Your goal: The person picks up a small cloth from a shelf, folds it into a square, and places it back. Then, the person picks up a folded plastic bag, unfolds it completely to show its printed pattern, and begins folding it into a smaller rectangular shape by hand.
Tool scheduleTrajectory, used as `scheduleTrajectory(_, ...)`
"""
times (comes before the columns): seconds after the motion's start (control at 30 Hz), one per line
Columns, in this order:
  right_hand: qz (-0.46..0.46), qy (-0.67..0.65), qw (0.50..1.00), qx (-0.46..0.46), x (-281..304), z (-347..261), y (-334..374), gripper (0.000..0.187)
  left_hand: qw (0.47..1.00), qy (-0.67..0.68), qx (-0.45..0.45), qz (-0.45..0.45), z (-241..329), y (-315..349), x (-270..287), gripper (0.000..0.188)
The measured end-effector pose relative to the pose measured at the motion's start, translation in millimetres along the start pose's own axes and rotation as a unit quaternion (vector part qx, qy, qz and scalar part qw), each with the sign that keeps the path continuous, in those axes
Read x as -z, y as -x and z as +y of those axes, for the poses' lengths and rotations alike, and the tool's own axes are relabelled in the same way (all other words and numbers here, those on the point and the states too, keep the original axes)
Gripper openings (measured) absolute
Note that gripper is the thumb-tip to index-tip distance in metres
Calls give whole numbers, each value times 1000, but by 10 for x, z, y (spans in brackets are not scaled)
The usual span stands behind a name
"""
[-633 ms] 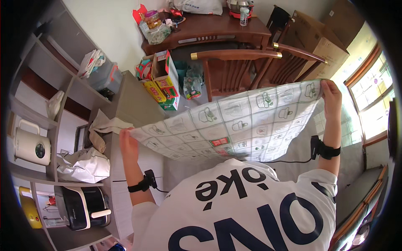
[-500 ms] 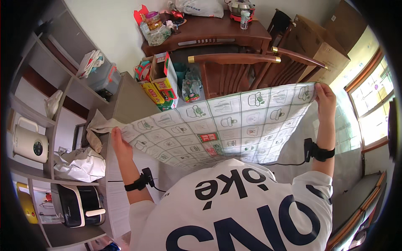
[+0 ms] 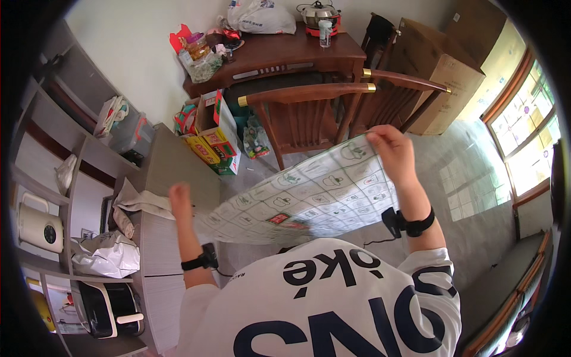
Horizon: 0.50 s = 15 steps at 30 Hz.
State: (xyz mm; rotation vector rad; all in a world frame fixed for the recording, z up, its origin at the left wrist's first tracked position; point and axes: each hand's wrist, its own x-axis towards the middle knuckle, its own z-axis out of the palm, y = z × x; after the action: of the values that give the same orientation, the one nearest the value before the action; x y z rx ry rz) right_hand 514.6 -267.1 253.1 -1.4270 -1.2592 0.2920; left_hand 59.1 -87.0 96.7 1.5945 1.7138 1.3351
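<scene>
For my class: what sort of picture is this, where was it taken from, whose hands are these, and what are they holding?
The picture comes from a wide fisheye camera worn on a person's head, looking down, so straight edges bend near the rim. No machine is involved: the two bare hands are the wearer's own. The left hand and the right hand each grip an end of a thin printed sheet with a grid of small pictures, held up in the air. Each wrist wears a black band. Behind the sheet stand a wooden chair and a cluttered wooden desk; grey shelves are on the left.
</scene>
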Motion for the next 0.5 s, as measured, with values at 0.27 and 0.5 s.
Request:
scheduleTrajectory(0.27,-68,66,966,242,-457,-371,127,11,850,151,-374,-338,2486,1212,-1118,35)
scheduleTrajectory(0.5,48,174,932,314,-476,-134,219,25,891,145,-329,-276,2386,1308,-1163,11)
